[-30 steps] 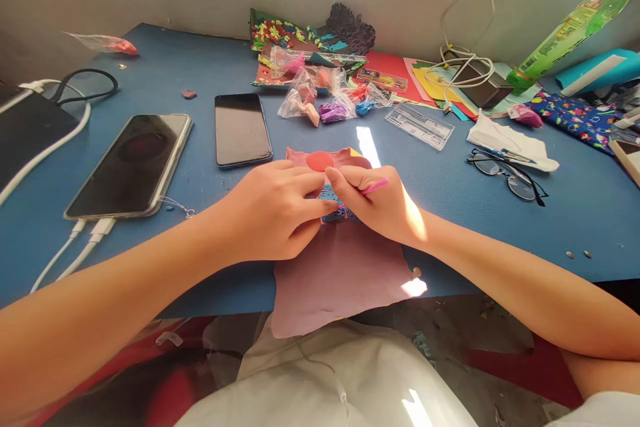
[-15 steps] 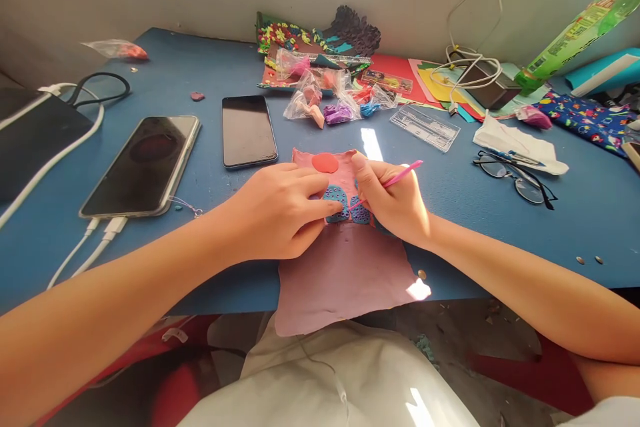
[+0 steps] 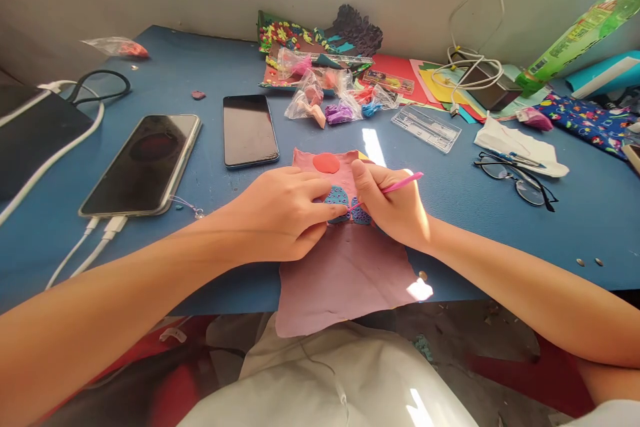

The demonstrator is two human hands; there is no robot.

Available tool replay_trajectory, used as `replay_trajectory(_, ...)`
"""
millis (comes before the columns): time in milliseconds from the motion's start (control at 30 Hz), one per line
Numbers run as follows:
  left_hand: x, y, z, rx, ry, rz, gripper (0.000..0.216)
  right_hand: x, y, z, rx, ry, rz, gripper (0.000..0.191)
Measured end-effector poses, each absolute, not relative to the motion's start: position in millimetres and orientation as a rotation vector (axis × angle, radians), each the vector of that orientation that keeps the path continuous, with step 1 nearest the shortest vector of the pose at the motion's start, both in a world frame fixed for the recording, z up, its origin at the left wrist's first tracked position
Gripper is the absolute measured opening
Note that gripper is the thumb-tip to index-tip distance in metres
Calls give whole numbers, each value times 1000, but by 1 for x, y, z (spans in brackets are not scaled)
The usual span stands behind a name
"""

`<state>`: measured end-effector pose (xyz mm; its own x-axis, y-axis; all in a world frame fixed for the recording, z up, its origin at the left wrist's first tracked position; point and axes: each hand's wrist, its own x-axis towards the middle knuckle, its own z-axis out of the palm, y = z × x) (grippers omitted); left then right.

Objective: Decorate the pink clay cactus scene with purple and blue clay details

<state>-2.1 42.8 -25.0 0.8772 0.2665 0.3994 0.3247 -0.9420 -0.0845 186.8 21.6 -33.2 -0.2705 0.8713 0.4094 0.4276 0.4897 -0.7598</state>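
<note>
A clay picture (image 3: 345, 273) lies at the table's front edge, its lower mauve part hanging over. Its upper part is pink with a flat red disc (image 3: 326, 163) and two blue dotted shapes (image 3: 361, 212). My left hand (image 3: 295, 213) rests palm down over its left side, fingers stretched out and one fingertip beside the gap between the blue shapes. A thin pink clay modelling tool (image 3: 406, 181) is pinched in my right hand (image 3: 395, 203), held like a pen. Its tip meets the picture between the blue shapes, close to my left fingertip.
Two phones (image 3: 250, 130) (image 3: 143, 163) lie left, one with cables plugged in. Bagged clay pieces (image 3: 343, 112) and a clear plastic stencil (image 3: 425, 128) are behind the picture. Glasses (image 3: 515, 177), white tissue (image 3: 520, 147) and a leaning green bottle (image 3: 580, 40) occupy the right side.
My right hand has shifted slightly downward, uncovering a bit of yellow at the picture's top edge. The pink tool tilts a little flatter. My left hand stays nearly in place.
</note>
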Motion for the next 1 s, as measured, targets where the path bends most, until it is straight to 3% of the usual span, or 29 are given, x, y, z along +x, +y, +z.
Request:
replay_trajectory(600, -2, 42, -32, -2922, -509, -640, 33, 187, 20, -29, -1049, -1993, 700, 52)
replay_trajectory(833, -1, 41, -24, -2888, -475, -588, 31, 189, 22, -39, -1038, -1542, 904, 54)
replay_trajectory(1000, 1, 39, -25, -2871, -486, -571, 33, 189, 23, -36, -1034, -1519, 935, 57)
